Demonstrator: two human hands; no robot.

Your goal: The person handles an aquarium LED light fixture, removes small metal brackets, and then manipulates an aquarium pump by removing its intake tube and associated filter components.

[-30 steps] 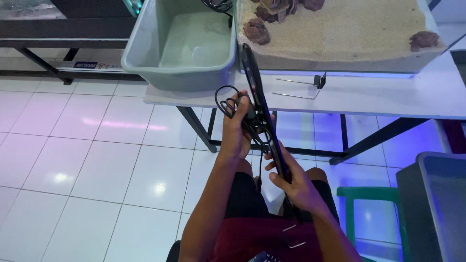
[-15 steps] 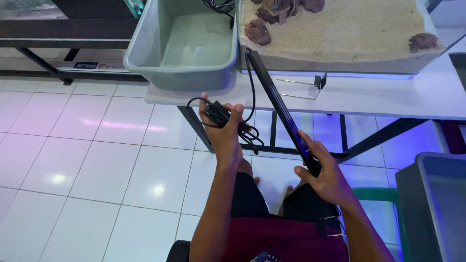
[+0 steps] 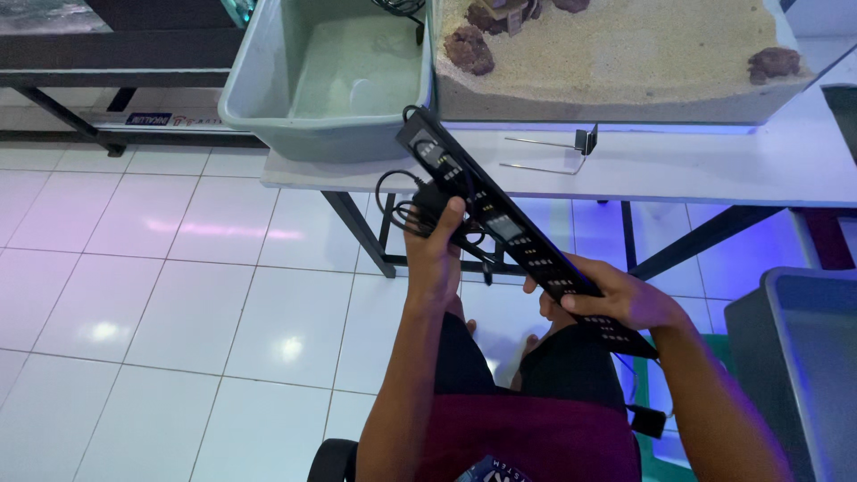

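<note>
Hands (image 3: 527, 277) gripping light bar (image 3: 518, 228) over white tile floor (image 3: 134, 268), beside table (image 3: 696, 174).

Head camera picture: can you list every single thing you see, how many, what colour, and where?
long black light bar with rows of small lamps: one, black, held slanted above the lap
bundled black cable with plug block: one, black, in the left hand
grey-green plastic tub: one, on the table's left end
glass tank with sand and brown rocks: one, on the table
white table: one, ahead
small metal wire bracket: one, on the table
grey bin: one, at right
white tiled floor: below
left hand: grips cable
right hand: grips bar
</note>
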